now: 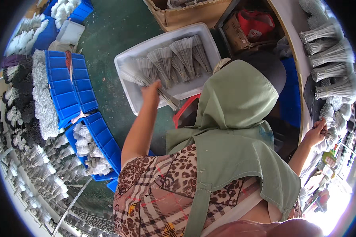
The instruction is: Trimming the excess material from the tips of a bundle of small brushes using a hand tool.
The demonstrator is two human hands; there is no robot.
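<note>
The left hand is closed around a grey wire bundle over the near-left part of the white tray. It looks light and springy, best gripped mid-length. Far right, the right hand grips the worktop edge.
</note>
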